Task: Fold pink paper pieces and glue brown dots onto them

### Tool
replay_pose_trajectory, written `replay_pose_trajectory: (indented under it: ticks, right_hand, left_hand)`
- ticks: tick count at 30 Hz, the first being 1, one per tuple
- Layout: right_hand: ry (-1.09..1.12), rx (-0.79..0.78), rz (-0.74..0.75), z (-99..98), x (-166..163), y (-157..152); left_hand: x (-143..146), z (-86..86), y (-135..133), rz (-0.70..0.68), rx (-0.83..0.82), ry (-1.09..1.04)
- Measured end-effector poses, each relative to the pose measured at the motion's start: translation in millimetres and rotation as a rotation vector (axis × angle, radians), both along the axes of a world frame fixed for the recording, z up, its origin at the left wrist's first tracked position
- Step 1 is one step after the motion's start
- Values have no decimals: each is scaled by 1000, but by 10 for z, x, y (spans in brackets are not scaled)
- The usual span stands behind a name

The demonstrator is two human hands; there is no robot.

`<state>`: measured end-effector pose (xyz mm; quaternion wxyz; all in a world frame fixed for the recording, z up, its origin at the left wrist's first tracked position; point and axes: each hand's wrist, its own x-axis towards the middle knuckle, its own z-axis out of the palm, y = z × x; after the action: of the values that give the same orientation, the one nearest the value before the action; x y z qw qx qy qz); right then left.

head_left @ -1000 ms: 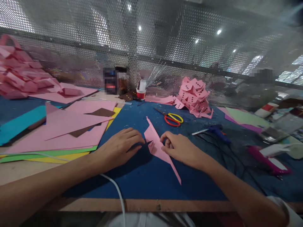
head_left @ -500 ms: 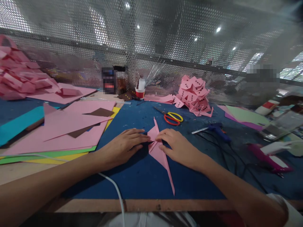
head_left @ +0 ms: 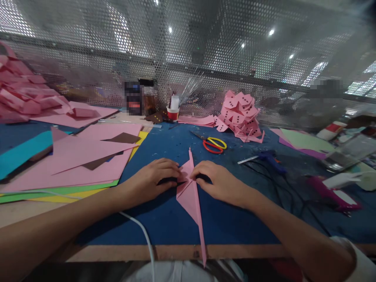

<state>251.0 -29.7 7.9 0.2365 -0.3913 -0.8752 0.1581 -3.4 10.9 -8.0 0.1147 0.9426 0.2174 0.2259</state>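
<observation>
A long, narrow folded pink paper piece (head_left: 191, 196) lies on the blue mat (head_left: 235, 219), its near tip reaching past the table's front edge. My left hand (head_left: 149, 180) rests on the mat at the paper's left side, fingers curled with the tips pinching the paper's middle fold. My right hand (head_left: 219, 181) presses on the same fold from the right, fingers bent down onto the paper. The two sets of fingertips almost meet over the fold.
Red and yellow scissors (head_left: 214, 145) lie just beyond the hands. A blue glue gun (head_left: 268, 158) with black cables sits right. Pink, green and yellow sheets (head_left: 73, 164) are stacked left. A heap of pink folded pieces (head_left: 241, 115) stands by the perforated metal screen (head_left: 205, 47). A white cable (head_left: 143, 235) crosses the front edge.
The pink paper has been turned so its long tip points toward me and over the table edge. Both hands have closed in on its middle fold.
</observation>
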Motion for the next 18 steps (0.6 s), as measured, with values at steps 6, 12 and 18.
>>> replay_pose_trajectory:
  ticks: [6, 12, 18]
  right_hand:
    - [33, -10, 18, -6, -10, 8]
    - [44, 12, 17, -31, -20, 18]
    - [37, 34, 14, -39, -37, 13]
  left_hand:
    - [-9, 17, 12, -11, -49, -22]
    - [2, 14, 38, 8, -84, -69]
    - [3, 46, 41, -12, -85, -63]
